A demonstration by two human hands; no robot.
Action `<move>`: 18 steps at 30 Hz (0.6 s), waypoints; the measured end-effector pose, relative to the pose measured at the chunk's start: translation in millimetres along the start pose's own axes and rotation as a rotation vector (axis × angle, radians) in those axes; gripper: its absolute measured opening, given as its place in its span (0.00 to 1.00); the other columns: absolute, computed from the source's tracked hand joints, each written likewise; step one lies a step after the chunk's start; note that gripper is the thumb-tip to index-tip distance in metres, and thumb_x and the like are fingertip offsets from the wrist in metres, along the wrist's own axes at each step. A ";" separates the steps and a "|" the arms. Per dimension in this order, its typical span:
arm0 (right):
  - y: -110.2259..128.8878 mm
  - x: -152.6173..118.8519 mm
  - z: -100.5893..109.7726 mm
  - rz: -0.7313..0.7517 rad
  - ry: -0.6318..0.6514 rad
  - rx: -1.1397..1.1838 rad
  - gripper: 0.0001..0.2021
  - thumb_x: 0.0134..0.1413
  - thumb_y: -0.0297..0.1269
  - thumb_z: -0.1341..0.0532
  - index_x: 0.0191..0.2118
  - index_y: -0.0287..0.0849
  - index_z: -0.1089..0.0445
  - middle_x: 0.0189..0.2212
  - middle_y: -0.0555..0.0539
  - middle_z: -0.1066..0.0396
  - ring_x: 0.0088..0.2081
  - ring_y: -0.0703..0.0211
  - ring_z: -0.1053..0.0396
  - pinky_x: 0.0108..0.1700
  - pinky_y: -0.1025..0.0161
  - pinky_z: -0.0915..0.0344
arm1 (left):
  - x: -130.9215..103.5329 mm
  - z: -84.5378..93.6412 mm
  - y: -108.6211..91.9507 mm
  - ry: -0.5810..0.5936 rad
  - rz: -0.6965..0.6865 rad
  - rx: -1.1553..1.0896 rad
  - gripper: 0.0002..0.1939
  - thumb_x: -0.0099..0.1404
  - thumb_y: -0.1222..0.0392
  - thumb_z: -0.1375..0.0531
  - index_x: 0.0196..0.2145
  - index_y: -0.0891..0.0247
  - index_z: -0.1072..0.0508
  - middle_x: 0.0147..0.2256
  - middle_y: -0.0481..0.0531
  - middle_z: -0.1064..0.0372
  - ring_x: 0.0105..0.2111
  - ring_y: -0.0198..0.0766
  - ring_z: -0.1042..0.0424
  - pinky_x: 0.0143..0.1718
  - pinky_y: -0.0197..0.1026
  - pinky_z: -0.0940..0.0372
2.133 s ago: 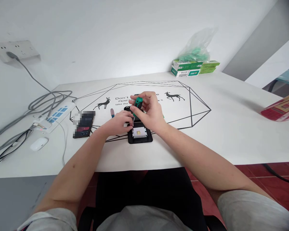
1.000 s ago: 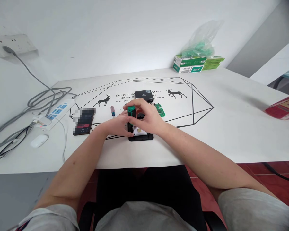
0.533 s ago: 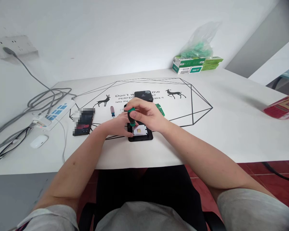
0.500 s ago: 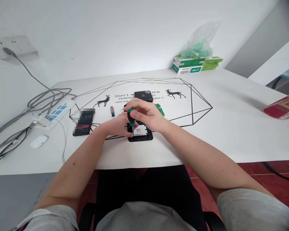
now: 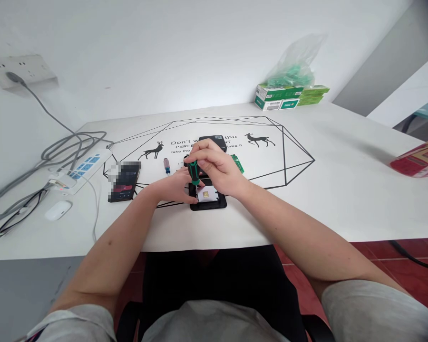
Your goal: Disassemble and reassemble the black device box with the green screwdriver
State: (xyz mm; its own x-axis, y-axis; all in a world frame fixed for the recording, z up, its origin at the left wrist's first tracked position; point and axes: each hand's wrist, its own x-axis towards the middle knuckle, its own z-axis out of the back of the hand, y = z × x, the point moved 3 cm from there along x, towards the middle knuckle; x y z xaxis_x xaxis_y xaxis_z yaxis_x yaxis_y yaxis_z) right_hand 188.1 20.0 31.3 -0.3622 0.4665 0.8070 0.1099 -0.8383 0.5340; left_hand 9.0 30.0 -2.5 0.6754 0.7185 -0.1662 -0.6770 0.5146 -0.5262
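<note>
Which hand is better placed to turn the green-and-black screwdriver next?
The right hand, probably: it holds the screwdriver roughly upright, while the left hand is at the left edge of the black casing.

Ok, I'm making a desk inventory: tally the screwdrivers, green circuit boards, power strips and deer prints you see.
Screwdrivers: 2 (green-and-black screwdriver, pinkish-handled screwdriver)
Green circuit boards: 1 (partly hidden board)
Power strips: 1 (white strip)
Deer prints: 2 (left deer, right deer)
Total: 6

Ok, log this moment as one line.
right hand: grips green-black screwdriver, roughly upright | left hand: at left edge of black casing | nearby: second screwdriver, green circuit board
</note>
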 end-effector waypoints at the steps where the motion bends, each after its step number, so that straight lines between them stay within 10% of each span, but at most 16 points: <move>1: 1.2 0.2 0.5 0.011 -0.009 -0.006 0.16 0.75 0.32 0.46 0.50 0.50 0.20 0.48 0.43 0.26 0.53 0.55 0.25 0.53 0.50 0.23 | 0.1 -0.3 0.5 0.001 -0.004 -0.004 0.24 0.60 0.52 0.27 0.53 0.55 0.20 0.64 0.56 0.29 0.63 0.58 0.29 0.64 0.57 0.30; 7: 6.5 -1.1 -3.2 -0.072 -0.017 0.160 0.06 0.64 0.34 0.32 0.46 0.46 0.22 0.50 0.44 0.20 0.51 0.54 0.21 0.44 0.56 0.20 | 1.1 -0.9 2.7 -0.010 -0.042 0.022 0.23 0.61 0.51 0.28 0.53 0.56 0.21 0.63 0.56 0.29 0.64 0.59 0.31 0.64 0.57 0.31; 11: 5.7 -4.7 -10.0 -0.317 -0.021 0.276 0.16 0.55 0.37 0.25 0.44 0.46 0.30 0.52 0.44 0.19 0.47 0.55 0.18 0.36 0.63 0.22 | 0.6 -0.5 1.2 0.019 -0.033 0.055 0.19 0.62 0.50 0.29 0.49 0.56 0.21 0.59 0.55 0.27 0.61 0.58 0.30 0.59 0.53 0.28; 18: 6.0 -7.5 -14.6 -0.270 0.060 0.335 0.11 0.70 0.40 0.38 0.55 0.49 0.34 0.55 0.43 0.21 0.56 0.55 0.20 0.56 0.51 0.21 | 0.1 -1.0 1.9 -0.002 0.001 0.077 0.24 0.60 0.47 0.28 0.51 0.56 0.20 0.61 0.58 0.29 0.61 0.61 0.30 0.59 0.55 0.28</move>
State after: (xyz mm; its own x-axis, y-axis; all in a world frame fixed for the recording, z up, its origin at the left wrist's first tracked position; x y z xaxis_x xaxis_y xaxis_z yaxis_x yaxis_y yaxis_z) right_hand 178.0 7.3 24.8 -0.4713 0.6312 0.6160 0.2942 -0.5459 0.7845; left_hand 8.2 30.5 -4.3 0.6739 0.7202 -0.1651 -0.6984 0.5480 -0.4605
